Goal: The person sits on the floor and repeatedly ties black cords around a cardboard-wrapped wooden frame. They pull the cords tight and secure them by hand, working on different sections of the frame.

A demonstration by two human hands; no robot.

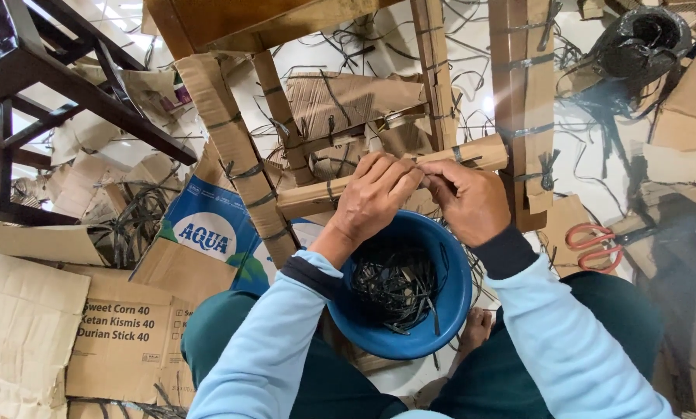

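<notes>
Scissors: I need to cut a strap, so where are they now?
The red-handled scissors lie on the floor at the right of the head view, beside the right hand's sleeve and just right of the cardboard-wrapped chair leg.

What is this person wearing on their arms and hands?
Both arms are in light blue long sleeves ending in dark navy cuffs at the wrists. The left hand and right hand are bare: no gloves, and no rings or watch that I can see.

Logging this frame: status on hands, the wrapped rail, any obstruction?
Left hand and right hand pinch at cardboard-wrapped rail, fingers together. Blue bowl of black strips in lap. Nothing blocking; red scissors lie right.
</notes>
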